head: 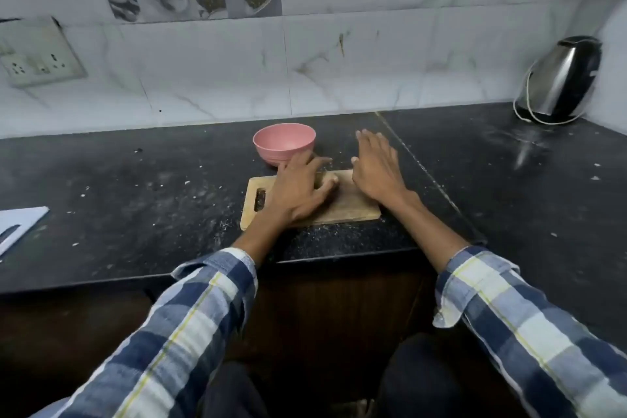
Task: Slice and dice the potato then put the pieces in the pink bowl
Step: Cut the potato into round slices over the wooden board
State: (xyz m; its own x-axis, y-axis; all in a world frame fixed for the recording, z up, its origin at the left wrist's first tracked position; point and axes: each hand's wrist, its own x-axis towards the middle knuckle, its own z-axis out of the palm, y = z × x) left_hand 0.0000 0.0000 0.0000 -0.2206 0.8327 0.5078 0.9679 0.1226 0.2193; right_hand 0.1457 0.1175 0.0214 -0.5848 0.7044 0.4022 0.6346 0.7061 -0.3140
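Observation:
A pink bowl (284,142) stands on the black counter just behind a small wooden cutting board (353,207). My left hand (298,190) lies over the middle of the board with fingers spread, its fingertips near the bowl's base. My right hand (376,166) hovers flat with straight fingers over the board's right end and the counter beyond it. Neither hand holds anything. No potato shows; whatever lies beneath my left palm is hidden.
A steel kettle (559,78) stands in the far right corner. A white board (20,224) with a dark object on it lies at the left edge. The tiled wall carries a socket plate (40,54). Crumbs dot the counter (135,200).

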